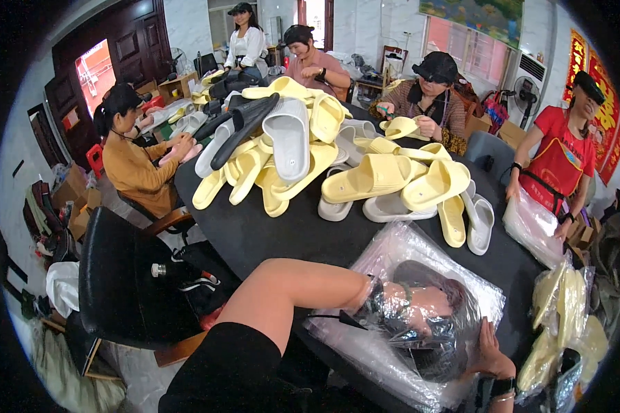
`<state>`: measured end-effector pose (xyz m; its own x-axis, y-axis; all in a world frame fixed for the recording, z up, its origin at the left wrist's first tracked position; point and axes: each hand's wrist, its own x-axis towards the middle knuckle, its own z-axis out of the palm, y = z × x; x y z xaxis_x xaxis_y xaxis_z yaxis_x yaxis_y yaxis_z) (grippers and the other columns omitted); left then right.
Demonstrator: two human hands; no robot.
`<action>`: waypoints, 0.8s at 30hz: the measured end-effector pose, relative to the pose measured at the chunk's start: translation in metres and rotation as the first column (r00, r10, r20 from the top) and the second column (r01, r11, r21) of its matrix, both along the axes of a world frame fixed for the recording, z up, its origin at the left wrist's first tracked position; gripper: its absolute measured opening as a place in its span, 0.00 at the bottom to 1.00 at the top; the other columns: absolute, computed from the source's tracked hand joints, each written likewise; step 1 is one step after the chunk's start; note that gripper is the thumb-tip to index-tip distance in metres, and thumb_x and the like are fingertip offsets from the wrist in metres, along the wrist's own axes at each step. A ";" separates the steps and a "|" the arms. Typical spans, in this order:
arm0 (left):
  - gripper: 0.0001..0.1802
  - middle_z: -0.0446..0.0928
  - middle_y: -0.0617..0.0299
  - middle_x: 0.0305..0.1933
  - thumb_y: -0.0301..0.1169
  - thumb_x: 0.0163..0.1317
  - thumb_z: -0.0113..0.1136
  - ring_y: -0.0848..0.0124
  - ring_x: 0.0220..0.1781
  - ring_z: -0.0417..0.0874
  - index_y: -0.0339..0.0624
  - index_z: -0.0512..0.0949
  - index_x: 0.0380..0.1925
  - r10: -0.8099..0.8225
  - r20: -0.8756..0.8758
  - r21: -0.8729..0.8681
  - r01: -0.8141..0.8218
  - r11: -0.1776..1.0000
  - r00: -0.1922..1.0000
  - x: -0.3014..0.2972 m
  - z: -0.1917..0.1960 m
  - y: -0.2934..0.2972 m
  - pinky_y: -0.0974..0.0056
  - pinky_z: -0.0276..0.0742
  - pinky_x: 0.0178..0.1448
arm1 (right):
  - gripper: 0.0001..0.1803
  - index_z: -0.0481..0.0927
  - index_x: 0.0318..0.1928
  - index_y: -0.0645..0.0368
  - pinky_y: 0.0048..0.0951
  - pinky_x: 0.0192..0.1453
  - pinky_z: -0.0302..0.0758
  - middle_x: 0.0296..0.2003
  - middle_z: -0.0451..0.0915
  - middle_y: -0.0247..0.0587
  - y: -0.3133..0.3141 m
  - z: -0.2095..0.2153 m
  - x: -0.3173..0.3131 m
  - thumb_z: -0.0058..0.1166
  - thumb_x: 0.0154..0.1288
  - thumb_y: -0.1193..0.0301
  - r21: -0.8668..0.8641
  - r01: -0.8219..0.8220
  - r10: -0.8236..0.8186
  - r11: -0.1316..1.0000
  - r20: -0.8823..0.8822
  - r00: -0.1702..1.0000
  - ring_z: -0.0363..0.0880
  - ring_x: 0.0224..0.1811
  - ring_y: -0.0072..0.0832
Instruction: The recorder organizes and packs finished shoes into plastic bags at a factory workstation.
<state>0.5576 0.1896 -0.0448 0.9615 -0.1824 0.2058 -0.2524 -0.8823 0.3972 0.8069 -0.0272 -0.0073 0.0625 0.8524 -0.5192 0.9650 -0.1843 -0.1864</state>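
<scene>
My left hand (420, 306) is pushed inside a clear plastic bag (455, 303), where it grips a dark grey slipper (427, 344) that lies in the bag. The film covers the hand, so its fingers are blurred. My right hand (492, 351) pinches the bag's edge at the lower right, next to the slipper. The bag lies on a stack of clear plastic bags (365, 344) on the black table (255, 234) in front of me.
A pile of yellow, white and black slippers (303, 151) fills the table's middle. Bagged yellow slippers (565, 310) lie to my right. Several people sit or stand around the table; one in red (561, 155) handles bags. A black chair (117, 275) stands at my left.
</scene>
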 end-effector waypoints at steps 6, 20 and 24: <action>0.24 0.77 0.57 0.42 0.48 0.37 0.72 0.56 0.52 0.73 0.43 0.82 0.30 0.166 0.098 0.139 -0.179 0.974 0.981 0.010 0.007 -0.018 0.52 0.69 0.51 | 0.94 0.23 0.74 0.67 0.50 0.80 0.43 0.77 0.33 0.60 -0.001 -0.020 0.010 0.83 0.17 0.45 0.029 -0.020 0.018 0.999 0.055 0.998 0.28 0.81 0.52; 0.16 0.75 0.53 0.38 0.40 0.40 0.65 0.50 0.46 0.74 0.44 0.82 0.28 0.288 0.083 0.101 -0.296 0.950 0.954 -0.045 0.021 0.000 0.48 0.71 0.49 | 0.92 0.30 0.76 0.65 0.49 0.81 0.38 0.78 0.32 0.58 -0.002 0.003 -0.008 0.81 0.17 0.42 0.044 -0.024 0.022 0.999 0.057 0.998 0.25 0.81 0.50; 0.14 0.72 0.51 0.38 0.35 0.39 0.65 0.51 0.45 0.73 0.40 0.78 0.26 0.267 0.327 0.060 -0.302 0.952 0.907 -0.110 0.000 0.032 0.48 0.70 0.48 | 0.89 0.31 0.76 0.64 0.45 0.82 0.36 0.78 0.33 0.55 -0.002 0.010 -0.017 0.81 0.19 0.45 0.101 -0.051 0.047 0.994 0.036 0.998 0.25 0.81 0.45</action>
